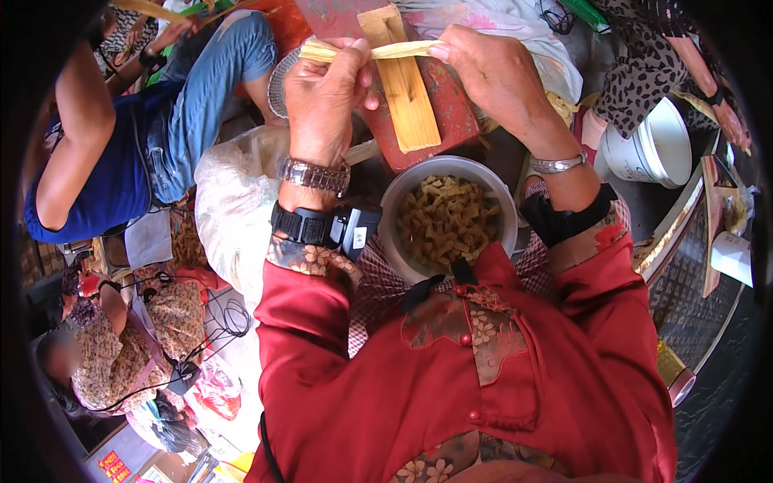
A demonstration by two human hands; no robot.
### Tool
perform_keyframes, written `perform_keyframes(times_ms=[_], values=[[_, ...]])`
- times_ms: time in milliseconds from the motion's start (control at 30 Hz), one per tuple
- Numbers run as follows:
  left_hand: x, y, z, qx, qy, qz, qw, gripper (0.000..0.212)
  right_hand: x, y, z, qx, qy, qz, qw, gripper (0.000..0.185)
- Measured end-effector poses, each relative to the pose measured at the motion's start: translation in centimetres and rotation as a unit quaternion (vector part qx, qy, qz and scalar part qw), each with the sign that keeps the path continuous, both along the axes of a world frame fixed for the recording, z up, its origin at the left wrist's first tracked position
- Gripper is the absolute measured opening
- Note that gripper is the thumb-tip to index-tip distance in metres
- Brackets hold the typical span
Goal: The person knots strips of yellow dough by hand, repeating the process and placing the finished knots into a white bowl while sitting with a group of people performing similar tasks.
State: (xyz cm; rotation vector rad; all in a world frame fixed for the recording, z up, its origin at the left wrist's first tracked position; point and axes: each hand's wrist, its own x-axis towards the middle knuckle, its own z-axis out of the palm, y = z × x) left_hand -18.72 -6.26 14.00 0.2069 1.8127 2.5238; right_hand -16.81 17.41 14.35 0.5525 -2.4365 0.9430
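A pale yellow fibrous strip (pixel 401 50) is stretched level between my two hands. My left hand (pixel 326 90) pinches its wider, folded end between thumb and fingers. At the narrow end, the thumb and forefinger of my right hand (pixel 492 78) hold it. Directly beneath the strip, a wooden board with a slot (pixel 410 115) lies on a red, worn bench top (pixel 450 115). Between my knees stands a round pale tub (pixel 391 232) holding many short yellowish pieces (pixel 450 217), some of which look knotted or folded.
A translucent plastic bag (pixel 232 181) bulges left of my forearm. Beyond it sits a person in jeans (pixel 211 102). To the right are a white bucket (pixel 649 145) and another person in leopard-print trousers (pixel 643 84). Loose black cables (pixel 232 320) trail at lower left.
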Motion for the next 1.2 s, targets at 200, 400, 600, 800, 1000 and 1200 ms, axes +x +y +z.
perform_keyframes(times_ms=[200, 400, 600, 800, 1000, 1200], values=[[-3.0, -2.2, -6.1, -0.297, 0.071, 0.092, 0.948, 0.022, 1.3, 0.2, -3.8, 0.057, -0.055, -0.013, 0.997, 0.026], [5.6, -4.8, 0.2, -0.406, -0.066, -0.261, 0.874, 0.044, 7.6, -3.0, -0.8, -0.125, -0.024, 0.176, 0.976, 0.014], [11.6, -3.3, -3.9, -0.293, 0.227, -0.249, 0.895, 0.046, 11.4, -6.6, -0.5, -0.131, 0.023, 0.287, 0.948, 0.014], [11.0, 2.6, -1.2, -0.113, -0.359, -0.296, 0.878, 0.063, 16.3, -10.5, -2.2, -0.141, 0.001, 0.395, 0.908, 0.022], [9.5, 0.1, -5.4, -0.012, -0.316, -0.380, 0.869, 0.015, 15.0, -8.6, -1.1, -0.204, -0.028, 0.365, 0.908, 0.019], [12.2, -0.4, -3.0, -0.163, -0.089, -0.224, 0.957, 0.013, 11.1, -3.9, -0.6, -0.350, -0.070, 0.034, 0.933, 0.020]])
